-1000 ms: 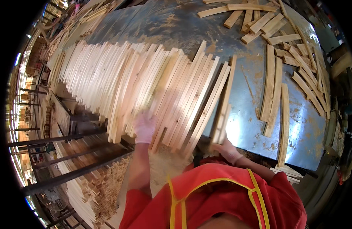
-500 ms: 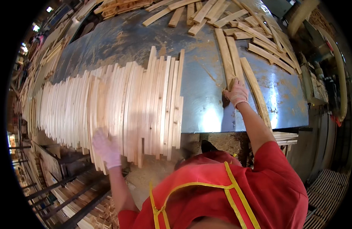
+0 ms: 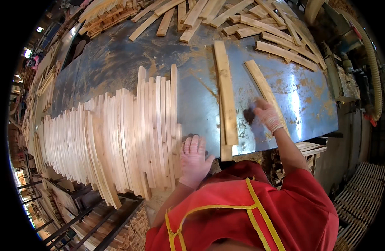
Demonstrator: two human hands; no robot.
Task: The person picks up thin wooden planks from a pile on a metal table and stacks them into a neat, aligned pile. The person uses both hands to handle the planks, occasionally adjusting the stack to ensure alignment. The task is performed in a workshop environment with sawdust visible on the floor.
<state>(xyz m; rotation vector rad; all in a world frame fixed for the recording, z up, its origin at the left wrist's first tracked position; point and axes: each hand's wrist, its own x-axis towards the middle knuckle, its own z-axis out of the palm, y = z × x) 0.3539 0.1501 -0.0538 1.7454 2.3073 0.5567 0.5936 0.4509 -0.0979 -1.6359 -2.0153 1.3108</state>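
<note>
Our stick row (image 3: pixel 121 138) overhangs the table's (image 3: pixel 196 100) near edge; we judge a flat palm along its side would keep it tight. Our left hand (image 3: pixel 195 160) sits beside it, grip wide, empty. Our right hand (image 3: pixel 268 116), blurred, partly hides the single board (image 3: pixel 259 79) toward the right edge; that grip we cannot tell.

Sawdust-smeared metal-topped worktable (image 3: pixel 192 113) filled the middle, white glare (image 3: pixel 294 104) on its right. Ribbed beige hose (image 3: pixel 376 83) hung far right; dark metal rails (image 3: pixel 119 224) ran lower left; bright light (image 3: pixel 27 52) showed upper left.
</note>
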